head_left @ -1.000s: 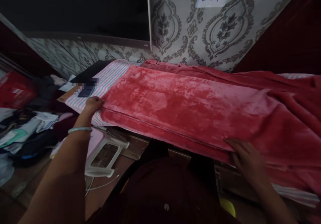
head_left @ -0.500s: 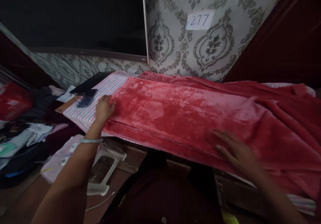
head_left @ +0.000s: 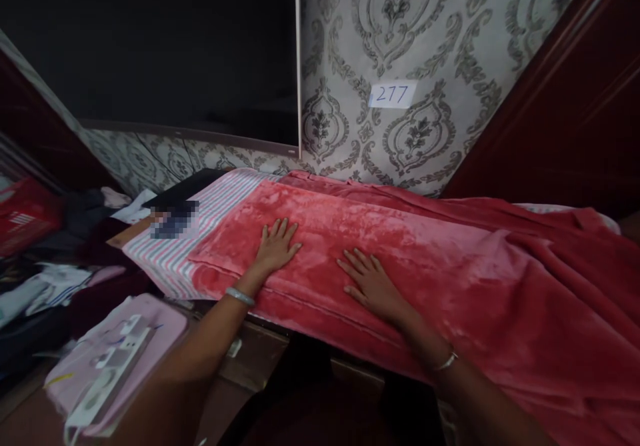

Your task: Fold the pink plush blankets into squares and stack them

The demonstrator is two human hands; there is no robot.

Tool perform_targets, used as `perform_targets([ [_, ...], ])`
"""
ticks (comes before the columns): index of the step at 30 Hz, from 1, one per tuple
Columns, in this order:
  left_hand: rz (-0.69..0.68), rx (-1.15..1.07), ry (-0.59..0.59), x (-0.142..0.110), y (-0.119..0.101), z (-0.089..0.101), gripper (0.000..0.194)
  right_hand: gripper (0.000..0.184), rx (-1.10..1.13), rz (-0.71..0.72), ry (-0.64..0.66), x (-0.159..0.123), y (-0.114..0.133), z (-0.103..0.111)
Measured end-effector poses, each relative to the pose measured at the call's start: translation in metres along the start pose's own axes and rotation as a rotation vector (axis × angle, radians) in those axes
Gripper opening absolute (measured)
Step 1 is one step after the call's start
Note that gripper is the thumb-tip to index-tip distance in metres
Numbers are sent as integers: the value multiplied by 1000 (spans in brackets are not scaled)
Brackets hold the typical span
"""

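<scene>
A red plush blanket is spread along a low surface, its left part folded into a flat strip with a seam along the near side. My left hand lies flat on the folded part, fingers spread. To its right, my right hand rests palm down on the same blanket, fingers apart. Neither hand grips anything. Under the blanket's left end shows a striped cloth in white, pink and grey. Toward the right, the blanket lies in loose wrinkles.
A large dark television hangs on the patterned wall above, beside a paper marked 277. At lower left a white power strip lies on a pink pad. Piled clothes and a red box are farther left.
My left hand has moved right from the blanket's left edge onto its middle. My right hand has shifted left and now lies flat. The camera view has tilted upward.
</scene>
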State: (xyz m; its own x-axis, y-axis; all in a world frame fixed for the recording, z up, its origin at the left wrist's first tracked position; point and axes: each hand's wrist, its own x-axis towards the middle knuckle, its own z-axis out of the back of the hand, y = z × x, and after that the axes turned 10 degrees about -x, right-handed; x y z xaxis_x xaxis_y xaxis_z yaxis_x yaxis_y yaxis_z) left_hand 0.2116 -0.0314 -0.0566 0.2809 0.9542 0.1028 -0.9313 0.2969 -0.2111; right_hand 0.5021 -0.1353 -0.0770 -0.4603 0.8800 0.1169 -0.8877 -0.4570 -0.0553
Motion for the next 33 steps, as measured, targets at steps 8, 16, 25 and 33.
perform_targets([
  [8, -8, -36, -23, -1, 0, -2, 69, 55, 32, 14, -24, 29, -18, 19],
  [16, -10, -56, -18, -6, 1, -3, 70, 57, -92, -163, -149, 65, -8, -11],
  [25, -11, -127, -11, -3, 12, 8, 71, 57, -110, -139, -223, 63, -14, -28],
  [33, 286, -40, -53, 9, 63, 27, 65, 57, -97, -140, -204, 63, -12, -26],
])
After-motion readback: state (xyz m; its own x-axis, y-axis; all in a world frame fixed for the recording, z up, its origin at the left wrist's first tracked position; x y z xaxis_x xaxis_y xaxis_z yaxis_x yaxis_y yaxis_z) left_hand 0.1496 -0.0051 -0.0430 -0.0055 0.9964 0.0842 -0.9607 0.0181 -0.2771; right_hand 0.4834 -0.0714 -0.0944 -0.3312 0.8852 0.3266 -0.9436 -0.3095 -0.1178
